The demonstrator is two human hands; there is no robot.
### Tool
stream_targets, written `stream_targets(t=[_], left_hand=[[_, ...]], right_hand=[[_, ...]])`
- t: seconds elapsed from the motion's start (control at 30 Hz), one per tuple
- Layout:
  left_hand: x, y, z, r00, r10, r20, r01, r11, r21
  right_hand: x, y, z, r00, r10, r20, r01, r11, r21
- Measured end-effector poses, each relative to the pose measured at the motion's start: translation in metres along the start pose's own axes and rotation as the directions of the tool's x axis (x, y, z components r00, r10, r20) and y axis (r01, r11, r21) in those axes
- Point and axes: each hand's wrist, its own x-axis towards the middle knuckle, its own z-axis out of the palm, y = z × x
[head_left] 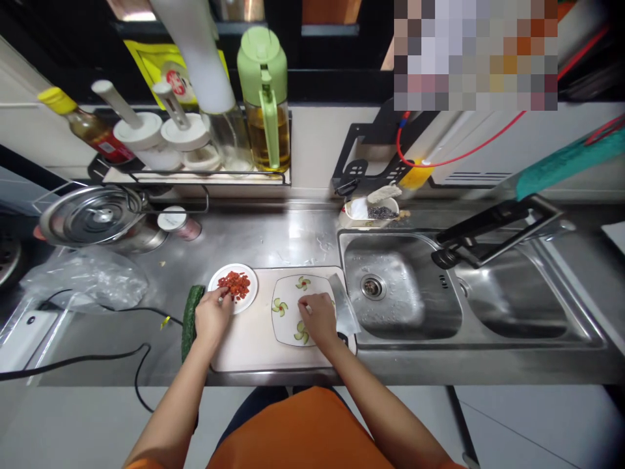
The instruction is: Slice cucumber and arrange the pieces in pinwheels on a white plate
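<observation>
My left hand is at the near left edge of a small white dish, its fingertips pinched beside the chopped red pieces. My right hand hovers over or rests on a squarish white plate, thumb and fingers drawn together; anything between them is too small to make out. Green-edged slices form pinwheel flowers with red centres on that plate, one partly behind my right hand. Both dishes sit on a pale cutting board. A whole cucumber lies left of the board. A cleaver lies at its right edge.
A double steel sink with a black faucet adjoins the board on the right. Behind are a lidded pot, a small jar and a rack of bottles. A plastic bag and black cable lie left.
</observation>
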Motion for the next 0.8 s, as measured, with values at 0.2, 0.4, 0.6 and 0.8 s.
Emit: stream_targets(t=[0.2, 0.4, 0.6, 0.8], left_hand=[[0.009, -0.002, 0.009, 0.997, 0.068, 0.041, -0.068, 0.998, 0.007], [0.013, -0.003, 0.011, 0.997, 0.057, 0.042, -0.056, 0.998, -0.024], [0.006, 0.003, -0.005, 0.999, -0.009, 0.031, 0.012, 0.996, -0.093], [-0.022, 0.043, -0.010, 0.986, 0.021, 0.167, 0.042, 0.930, -0.366]], right_hand=[[-0.007, -0.008, 0.004, 0.999, -0.050, 0.019, 0.050, 0.999, 0.014], [-0.010, -0.008, 0.001, 0.999, -0.053, 0.009, 0.052, 0.999, 0.009], [-0.016, -0.012, 0.001, 1.000, -0.029, 0.001, 0.029, 0.999, 0.020], [-0.027, -0.014, -0.002, 0.999, -0.036, 0.004, 0.036, 0.998, 0.052]])
